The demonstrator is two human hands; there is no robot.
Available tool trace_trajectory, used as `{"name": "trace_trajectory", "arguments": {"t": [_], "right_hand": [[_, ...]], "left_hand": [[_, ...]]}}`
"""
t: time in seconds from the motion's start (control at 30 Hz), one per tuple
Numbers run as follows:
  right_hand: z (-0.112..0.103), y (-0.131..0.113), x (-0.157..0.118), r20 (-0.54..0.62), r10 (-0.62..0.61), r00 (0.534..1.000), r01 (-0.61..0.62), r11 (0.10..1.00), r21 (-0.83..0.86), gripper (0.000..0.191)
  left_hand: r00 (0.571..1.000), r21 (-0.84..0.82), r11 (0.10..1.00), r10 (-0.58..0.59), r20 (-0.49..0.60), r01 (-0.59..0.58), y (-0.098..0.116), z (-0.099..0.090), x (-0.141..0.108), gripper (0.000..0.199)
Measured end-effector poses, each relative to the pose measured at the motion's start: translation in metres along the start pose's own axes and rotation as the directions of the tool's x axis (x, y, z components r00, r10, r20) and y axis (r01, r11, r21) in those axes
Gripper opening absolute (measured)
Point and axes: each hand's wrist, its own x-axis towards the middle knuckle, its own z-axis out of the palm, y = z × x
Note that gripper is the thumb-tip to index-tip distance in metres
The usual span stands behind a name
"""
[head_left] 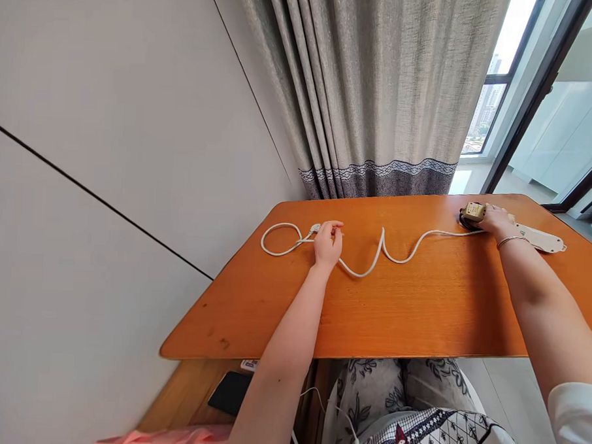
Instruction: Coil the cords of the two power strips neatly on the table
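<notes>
My right hand (497,221) is wrapped over a pale yellow power adapter (473,211), which sits at the left end of a white power strip (540,239). A bundled black cord (468,223) lies under the adapter. The strip's white cord (402,261) winds left across the table, passes under my left hand (328,244) and loops round to its white plug (315,229). My left hand rests beside the plug, fingers loosely curled and a gap between thumb and fingers, with nothing visible in it. Whether it touches the cord is hidden.
The orange-brown wooden table (410,312) has rounded corners. A white wall (109,109) stands at the left, and a grey curtain (394,89) hangs behind the table. Below the front edge lies a dark flat object (230,390), near a thin white cable (346,417).
</notes>
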Motion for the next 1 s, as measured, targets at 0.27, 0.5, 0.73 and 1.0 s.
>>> {"name": "trace_trajectory", "arguments": {"t": [0.27,0.5,0.73,1.0], "right_hand": [[-0.028,-0.019,-0.019,-0.025,0.012,1.0,-0.01,0.996,0.088,0.06],[-0.066,-0.075,-0.024,-0.322,-0.145,0.936,0.274,0.874,0.402,0.069],[-0.115,-0.16,-0.058,-0.594,-0.256,0.762,0.647,0.338,0.684,0.069],[-0.156,-0.235,-0.135,-0.662,-0.381,0.645,0.646,-0.191,0.739,0.073]], "left_hand": [[0.998,0.001,0.999,-0.044,0.036,0.044,0.005,0.0,0.0,0.015],[0.994,-0.057,0.996,-0.059,0.091,0.064,0.025,0.005,-0.003,0.013],[0.955,-0.26,0.956,-0.059,0.29,0.138,0.048,0.014,-0.011,0.026],[0.825,-0.46,0.839,0.022,0.564,0.292,0.079,0.021,-0.023,0.047]]}}
